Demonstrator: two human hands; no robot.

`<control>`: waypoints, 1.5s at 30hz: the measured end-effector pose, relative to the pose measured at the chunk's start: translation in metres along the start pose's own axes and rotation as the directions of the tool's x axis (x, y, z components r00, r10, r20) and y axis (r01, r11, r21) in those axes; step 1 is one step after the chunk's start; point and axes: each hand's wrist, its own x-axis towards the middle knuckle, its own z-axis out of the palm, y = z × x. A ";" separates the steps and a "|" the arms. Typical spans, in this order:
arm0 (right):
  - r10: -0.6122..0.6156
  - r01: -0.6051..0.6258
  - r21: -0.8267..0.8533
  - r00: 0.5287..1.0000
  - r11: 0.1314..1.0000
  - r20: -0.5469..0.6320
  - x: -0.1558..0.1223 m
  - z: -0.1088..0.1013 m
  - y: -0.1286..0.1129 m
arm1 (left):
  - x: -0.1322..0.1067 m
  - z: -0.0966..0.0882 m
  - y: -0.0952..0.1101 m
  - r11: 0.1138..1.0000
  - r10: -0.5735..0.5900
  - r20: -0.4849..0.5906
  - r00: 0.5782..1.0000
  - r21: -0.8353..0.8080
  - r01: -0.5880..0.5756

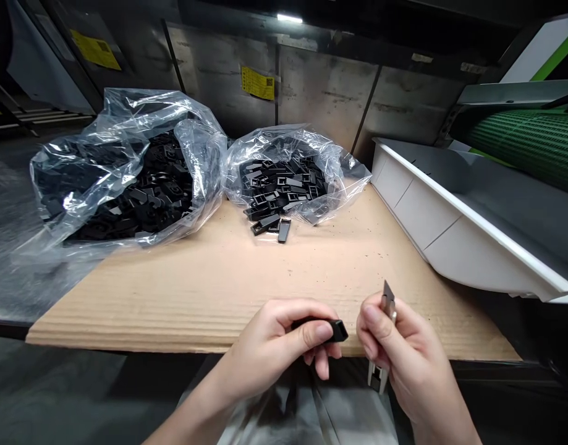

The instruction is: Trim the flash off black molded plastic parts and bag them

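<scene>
A black plastic part (326,330) is pinched firmly between the thumb and fingers of the left hand (269,349), and the grip is closed around it. A narrow metal fitting (388,303) is held nearly upright in the closed fingers of the right hand (406,349), with one end showing above the fingers and the other below them. The two pieces are held near each other but are not touching, and each hand is occupied with its single piece. Both hands are positioned just over the near edge of a corrugated cardboard sheet (195,296). At the far edge of that sheet, two clear plastic bags (126,179) are set side by side, and both are filled with similar black plastic parts (279,185). A few loose black pieces (284,230) are lying on the cardboard just in front of the right-hand bag. A white tray (473,228) is placed along the sheet's right edge, and a green ribbed belt (529,145) is seen beyond the tray.
</scene>
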 end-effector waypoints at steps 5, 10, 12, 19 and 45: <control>0.007 -0.029 -0.134 0.986 0.990 -0.164 -0.008 0.001 0.001 | 0.000 0.002 0.001 0.999 0.012 -0.066 0.998 0.042 -0.009; -0.110 0.091 -0.235 0.992 0.968 -0.069 -0.006 0.002 -0.009 | 0.000 0.000 0.003 0.974 0.099 -0.055 0.994 0.209 -0.086; -0.122 0.118 -0.238 0.993 0.964 0.000 0.000 0.004 -0.011 | 0.001 0.000 0.003 0.965 0.122 -0.038 0.992 0.237 -0.110; 0.153 -0.181 0.160 0.973 0.970 0.170 0.014 0.014 0.002 | -0.001 -0.001 0.000 0.953 0.217 -0.047 0.975 0.227 -0.202; -0.576 0.396 -0.741 0.817 0.542 0.015 -0.015 0.006 0.017 | -0.001 0.001 -0.002 0.971 0.208 -0.202 0.957 0.159 -0.177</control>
